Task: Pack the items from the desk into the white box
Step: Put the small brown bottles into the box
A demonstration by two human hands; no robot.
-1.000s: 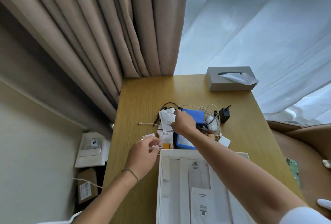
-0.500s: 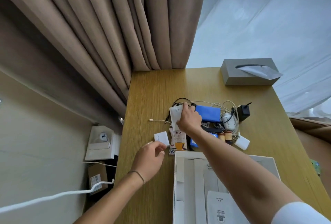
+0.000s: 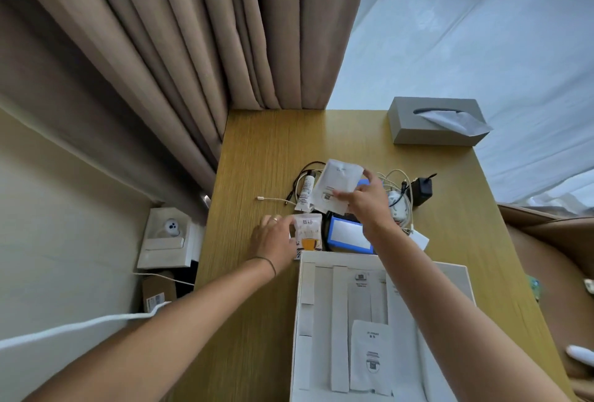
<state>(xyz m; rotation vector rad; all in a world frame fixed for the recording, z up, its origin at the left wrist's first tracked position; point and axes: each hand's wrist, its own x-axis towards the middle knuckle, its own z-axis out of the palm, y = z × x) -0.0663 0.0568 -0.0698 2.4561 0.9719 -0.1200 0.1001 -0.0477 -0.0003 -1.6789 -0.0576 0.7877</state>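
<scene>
My right hand (image 3: 364,200) pinches a white paper pouch (image 3: 336,181) and holds it lifted above the pile of items in the middle of the desk. My left hand (image 3: 274,237) lies on the desk with its fingers over a small white item, touching the left edge of a snack packet with an orange cup print (image 3: 309,234). The white box (image 3: 379,321) stands open at the desk's near edge and holds white sleeves and pouches. A blue-framed case (image 3: 348,236), a small white tube (image 3: 306,191) and tangled cables (image 3: 398,183) remain in the pile.
A grey tissue box (image 3: 434,122) stands at the desk's far right corner. A black charger (image 3: 422,191) lies right of the cables. Beige curtains (image 3: 193,48) hang behind the desk. Left of the desk, on the floor, are a white carton (image 3: 167,239) and a white cord (image 3: 80,326).
My right hand has lifted the white pouch off the pile. My left hand has moved forward and right onto the small white item beside the snack packet. The camera shifted.
</scene>
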